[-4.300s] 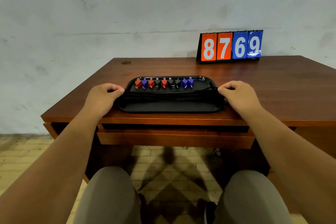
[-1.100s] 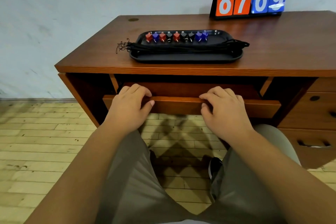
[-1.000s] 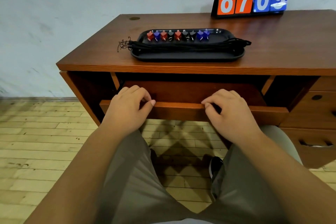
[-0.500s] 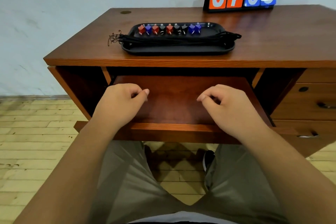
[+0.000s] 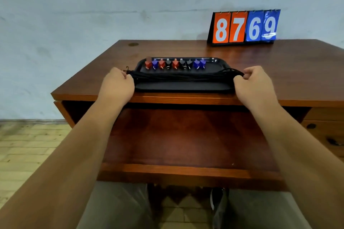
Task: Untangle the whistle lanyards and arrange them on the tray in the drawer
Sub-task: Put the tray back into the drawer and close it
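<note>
A black tray (image 5: 183,87) sits on the wooden desk near its front edge. Along its far side stands a row of several red, blue and black whistles (image 5: 175,64). Their black lanyards (image 5: 184,76) lie bundled straight across the tray. My left hand (image 5: 117,84) is closed around the tray's left end together with the lanyard ends. My right hand (image 5: 255,84) grips the tray's right end and pinches the cords there. Below the desk top, the wide drawer (image 5: 186,139) is pulled out towards me and holds nothing.
An orange and blue flip scoreboard (image 5: 244,27) reading 8769 stands at the back right of the desk (image 5: 279,69). Smaller closed drawers (image 5: 323,132) are at the right. My knees are under the open drawer, with tiled floor at the left.
The drawer has slid out fully. Both hands left the drawer front and rose to the desk top, where they now grip the two ends of the tray.
</note>
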A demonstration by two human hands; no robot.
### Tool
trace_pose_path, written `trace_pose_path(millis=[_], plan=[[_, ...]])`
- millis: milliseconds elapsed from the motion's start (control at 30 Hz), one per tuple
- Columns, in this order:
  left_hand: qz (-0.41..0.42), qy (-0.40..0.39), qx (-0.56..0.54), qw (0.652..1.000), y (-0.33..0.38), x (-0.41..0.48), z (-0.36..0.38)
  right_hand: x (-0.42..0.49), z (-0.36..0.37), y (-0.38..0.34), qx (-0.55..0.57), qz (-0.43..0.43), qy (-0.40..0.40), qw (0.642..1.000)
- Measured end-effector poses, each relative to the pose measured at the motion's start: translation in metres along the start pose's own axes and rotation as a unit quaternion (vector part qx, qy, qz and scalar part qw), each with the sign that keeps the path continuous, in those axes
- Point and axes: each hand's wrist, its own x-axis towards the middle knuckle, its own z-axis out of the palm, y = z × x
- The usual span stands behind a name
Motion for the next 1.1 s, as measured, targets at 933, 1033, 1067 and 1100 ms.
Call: trace_pose_path(millis=[933,1033,1067,1100], plan=[[-0.027,0.049,-0.218,0.974,-0.038,-0.057,-0.018,-0.041,-0.022,0.012,0.083,0.018,0.007,0.996],[-0.015,0.054,-0.226,0.972,-0.05,-0.08,-0.029,-0.067,-0.033,0.018,0.105,0.004,0.001,0.994],[-0.01,0.056,-0.226,0.973,-0.054,-0.087,-0.034,-0.076,-0.037,0.02,0.111,0.002,0.001,0.994],[-0.007,0.057,-0.223,0.973,-0.058,-0.094,-0.039,-0.084,-0.039,0.023,0.113,0.0,0.0,0.994]])
